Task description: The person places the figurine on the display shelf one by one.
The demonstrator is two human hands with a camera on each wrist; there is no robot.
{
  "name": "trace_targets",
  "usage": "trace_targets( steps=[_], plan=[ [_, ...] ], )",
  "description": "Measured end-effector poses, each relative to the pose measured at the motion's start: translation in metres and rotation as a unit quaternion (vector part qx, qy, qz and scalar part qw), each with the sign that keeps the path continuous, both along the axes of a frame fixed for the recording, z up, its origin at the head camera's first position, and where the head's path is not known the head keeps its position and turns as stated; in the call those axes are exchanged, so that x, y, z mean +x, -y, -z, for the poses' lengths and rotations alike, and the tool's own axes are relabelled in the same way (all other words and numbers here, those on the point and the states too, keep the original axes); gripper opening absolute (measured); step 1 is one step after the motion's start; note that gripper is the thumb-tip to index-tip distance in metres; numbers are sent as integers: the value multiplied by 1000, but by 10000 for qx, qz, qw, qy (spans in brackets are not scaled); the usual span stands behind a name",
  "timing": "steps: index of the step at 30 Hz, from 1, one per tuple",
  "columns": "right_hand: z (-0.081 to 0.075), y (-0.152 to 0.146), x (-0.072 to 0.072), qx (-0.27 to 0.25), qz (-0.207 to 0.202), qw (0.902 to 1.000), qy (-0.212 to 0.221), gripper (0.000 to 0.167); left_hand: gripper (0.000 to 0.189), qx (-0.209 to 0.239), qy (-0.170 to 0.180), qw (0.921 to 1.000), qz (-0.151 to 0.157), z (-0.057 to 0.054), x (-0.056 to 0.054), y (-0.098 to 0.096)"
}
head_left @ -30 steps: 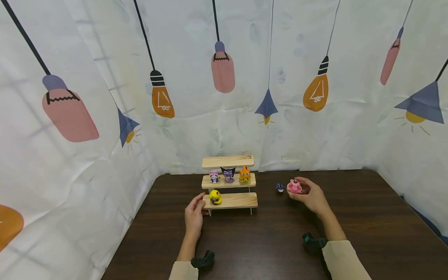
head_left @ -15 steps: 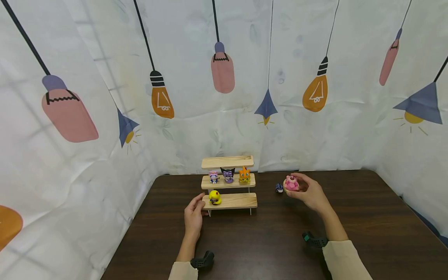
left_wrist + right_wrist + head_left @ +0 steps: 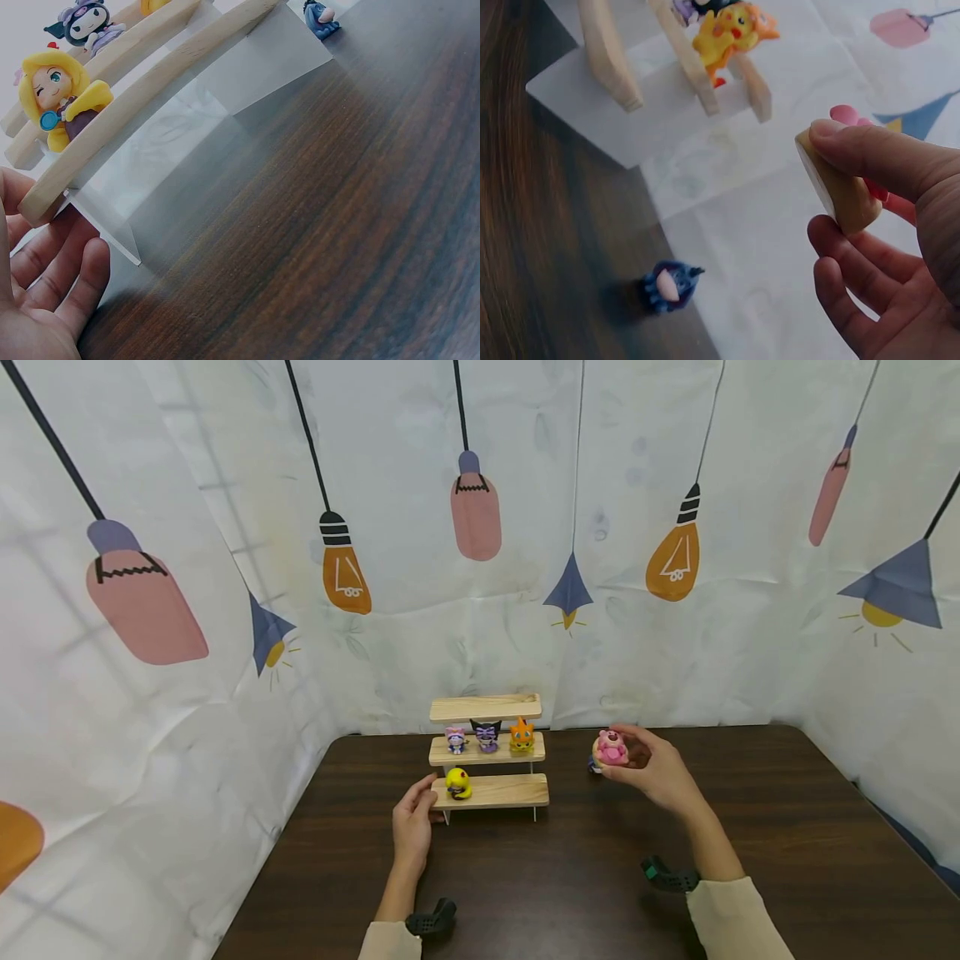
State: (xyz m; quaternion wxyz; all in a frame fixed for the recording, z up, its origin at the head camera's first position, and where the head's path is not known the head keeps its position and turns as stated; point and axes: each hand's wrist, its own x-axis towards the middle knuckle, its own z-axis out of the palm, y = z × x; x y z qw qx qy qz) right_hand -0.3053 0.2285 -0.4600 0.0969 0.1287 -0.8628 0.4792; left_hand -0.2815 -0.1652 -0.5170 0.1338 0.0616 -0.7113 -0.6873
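Note:
Between thumb and fingers my right hand [image 3: 660, 772] pinches a pink bear figurine [image 3: 611, 748] on a tan base, raised off the table. Its base [image 3: 840, 184] faces the right wrist camera. A small blue donkey figurine [image 3: 669, 286] sits on the table below it, mostly covered by the bear in the head view. My left hand [image 3: 412, 827] grips the left end of the lowest board of a three-tier wooden display shelf [image 3: 502, 791], some fingers underneath. A yellow-haired doll figurine [image 3: 64, 97] stands on that board near my left fingers.
On the middle board stand a pink-and-white figurine [image 3: 456, 740], a black-hooded purple one [image 3: 487, 737] and an orange-and-yellow one [image 3: 522, 735]. The top board [image 3: 486, 707] bears nothing. Clear side panels [image 3: 270, 60] hold up the shelf. A lamp-print curtain [image 3: 420, 643] hangs behind the dark table [image 3: 555, 885].
My right hand has carried the pink bear figurine leftward and slightly up, so it now overlaps the blue donkey figurine in the head view. My left hand stays at the shelf.

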Motion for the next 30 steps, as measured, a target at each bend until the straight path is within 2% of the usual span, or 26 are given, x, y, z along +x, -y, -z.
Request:
trace_targets(
  steps=[5, 12, 30],
  plan=[
    [-7, 10, 4, -147, -149, 9998, -52, 68, 35, -11, 7, 10000, -6, 0, 1, 0],
    [-9, 23, 7, -120, -181, 9997, -127, 68, 35, -67, 42, 10000, 34, -1, 2, 1],
    [1, 63, 11, -151, -656, 9977, -112, 68, 35, -122, 38, 9999, 17, -3, 2, 0]
  ],
)
